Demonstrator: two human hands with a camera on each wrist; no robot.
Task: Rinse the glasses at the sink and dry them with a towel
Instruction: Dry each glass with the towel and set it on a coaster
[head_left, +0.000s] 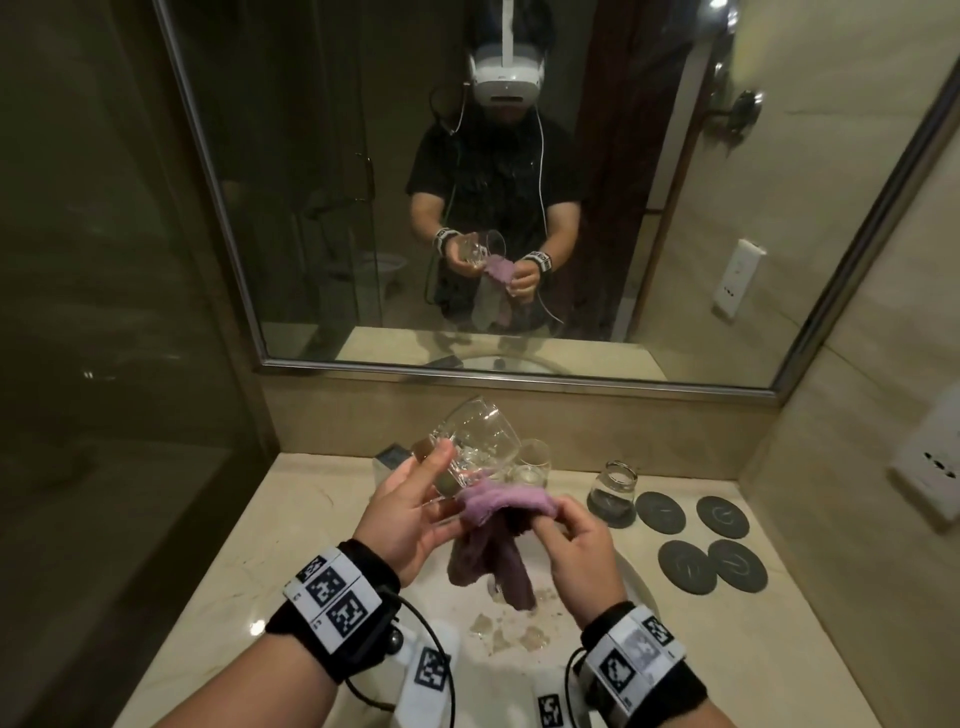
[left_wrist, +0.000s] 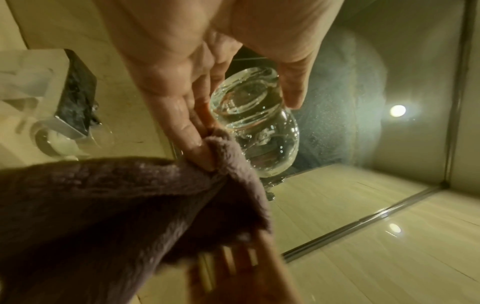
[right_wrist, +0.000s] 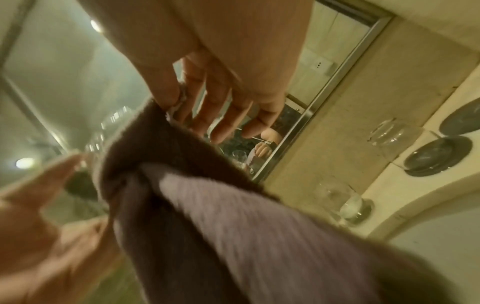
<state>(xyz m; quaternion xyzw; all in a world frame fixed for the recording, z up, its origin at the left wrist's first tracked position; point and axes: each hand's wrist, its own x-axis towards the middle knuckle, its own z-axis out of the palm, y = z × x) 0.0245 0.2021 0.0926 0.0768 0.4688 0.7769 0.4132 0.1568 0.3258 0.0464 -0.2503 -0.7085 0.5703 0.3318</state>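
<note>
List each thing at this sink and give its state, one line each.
Held glass: tilted, wet, gripped by the left hand.
Towel: purple, bunched against the held glass, pinched by the right hand.
Glass on coaster: upright.
Glass behind the towel: upright on the counter.
Four bare coasters: flat, unused.
Counter: water spots near the front.

Beige marble desk (head_left: 291, 525) ran under the mirror, glossy, with a round basin (head_left: 636, 582) set in its middle. Water patches (head_left: 511, 631) lay on the basin near its front edge. Five dark round coasters sat on the right: four bare (head_left: 712, 540), and one (head_left: 613, 512) under an upright clear glass (head_left: 615, 486). Another clear glass (head_left: 531, 462) stood behind the basin, possibly on a coaster too, base hidden. A dark square block (head_left: 393, 456) sat at back left.
</note>
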